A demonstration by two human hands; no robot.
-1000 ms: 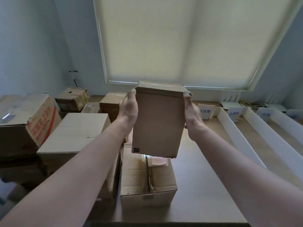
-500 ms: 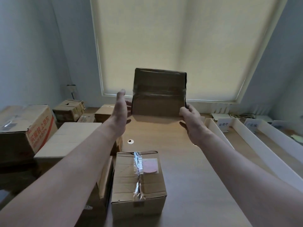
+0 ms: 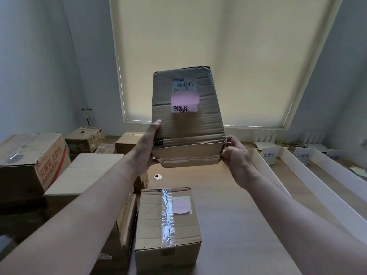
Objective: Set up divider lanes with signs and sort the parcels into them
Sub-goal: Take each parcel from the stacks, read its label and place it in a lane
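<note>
1. Head view: a wooden bench (image 3: pixel 228 225) runs to a blinded window; white dividers (image 3: pixel 264 165) with signs (image 3: pixel 269 155) already mark lanes at right.
2. The left hand (image 3: pixel 146 151) and right hand (image 3: pixel 237 155) grip a parcel (image 3: pixel 186 120) upright in the air, fingers clamped on its lower edges, pink note (image 3: pixel 185 100) facing us.
3. Lanes look set; they hold no parcels, so sorting has barely begun: a taped box (image 3: pixel 168 225) and more boxes (image 3: pixel 31 161) wait at left.

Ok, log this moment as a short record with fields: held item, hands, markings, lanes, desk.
held item: cardboard parcel, raised above the desk
left hand: grips its lower left edge
right hand: grips its lower right corner
markings: printed label, pink note with handwriting
lanes: white dividers with sign cards, at right
desk: taped box below the parcel
</note>
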